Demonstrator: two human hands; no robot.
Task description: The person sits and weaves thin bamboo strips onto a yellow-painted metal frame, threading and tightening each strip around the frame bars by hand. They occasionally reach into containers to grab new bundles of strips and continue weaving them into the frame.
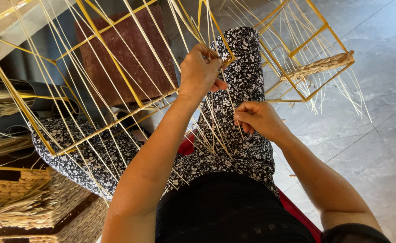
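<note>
While the yellow wire frame (117, 67) leans across the person's lap, the left hand (200, 72) closes around its corner and a bunch of pale straw strands (211, 126). Just below that corner, the right hand (258, 119) pinches several strands. Left of the frame lie woven baskets (22, 202).

Hands: you had two in view, the left hand (199, 72) and the right hand (258, 119).
Frames: you had two yellow wire frames, a near frame (117, 67) and a far frame (317, 33).
Strands: too many pale strands (216, 121) to count.
Woven bands: one, on the far frame (319, 66).
Baskets: at least two finished woven baskets (36, 202) at your left.
Boards: one brown board (126, 49).
Fibre bundles: one bundle (0, 96) by the baskets.
</note>
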